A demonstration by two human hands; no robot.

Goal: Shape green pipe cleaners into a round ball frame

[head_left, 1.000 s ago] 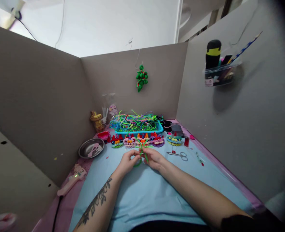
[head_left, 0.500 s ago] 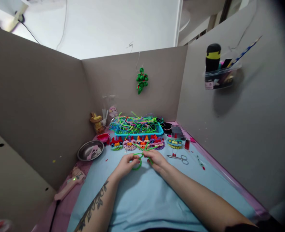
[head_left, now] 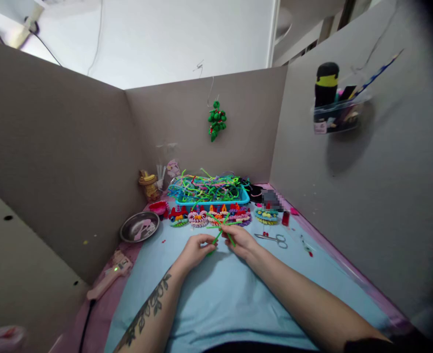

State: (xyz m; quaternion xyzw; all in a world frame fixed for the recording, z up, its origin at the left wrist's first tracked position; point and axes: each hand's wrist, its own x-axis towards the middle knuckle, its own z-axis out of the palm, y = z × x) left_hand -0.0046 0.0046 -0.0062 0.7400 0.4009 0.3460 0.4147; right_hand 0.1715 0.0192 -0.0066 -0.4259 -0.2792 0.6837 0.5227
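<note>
Several bright green pipe cleaners (head_left: 231, 239) cross one another in front of me, their ends fanning out like a star. My right hand (head_left: 241, 240) pinches them where they cross. To its left, my left hand (head_left: 198, 250) has thumb and fingers closed on one green strand, which slants down from the crossing; a bit of green shows under the fingertips. Just beyond my hands sit fuzzy, colourful pipe-cleaner figures (head_left: 197, 216) in a row, and behind them a blue tray (head_left: 212, 202) heaped with loose pipe cleaners.
Scissors (head_left: 273, 239) lie right of my hands, near a red-tipped small item (head_left: 306, 247). At left are a metal bowl (head_left: 128, 234) and a pink glue gun (head_left: 108, 280) with a cable. Grey panels (head_left: 245, 127) enclose the table; a clear holder (head_left: 337, 120) hangs at right.
The green strand by my left hand was curled in a loop and now runs straighter between both hands. The crossed pipe cleaners have turned slightly in my right hand.
</note>
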